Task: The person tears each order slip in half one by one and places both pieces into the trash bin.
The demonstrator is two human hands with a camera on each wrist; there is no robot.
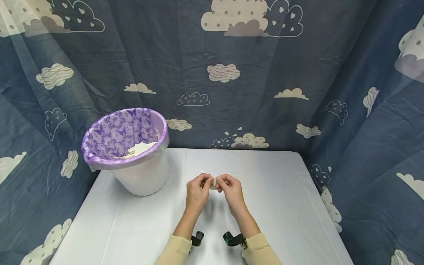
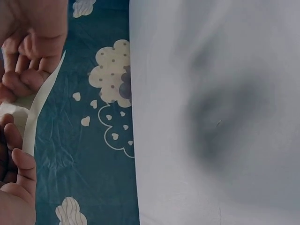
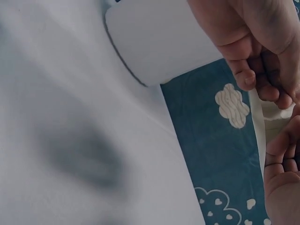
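Note:
Both hands meet above the middle of the white table, pinching one small cream paper-like piece between them. My left hand [image 1: 197,191] grips one side with thumb and fingers, and my right hand [image 1: 233,192] grips the other. The piece [image 1: 213,184] is mostly covered by fingers in the head view. From the left wrist view, a thin pale strip [image 2: 32,126] of it runs along the fingertips, with a whitish inner part behind. The right wrist view shows the same pale edge [image 3: 258,117] between the curled fingers. Its exact kind I cannot tell.
To the left on the table [image 1: 281,206] stands a white bin [image 1: 142,176], lined with a purple butterfly-patterned bag [image 1: 109,136]. Cream scraps [image 1: 140,148] lie inside it. A dark blue cloud-print curtain [image 1: 159,55] surrounds the table at the back and sides.

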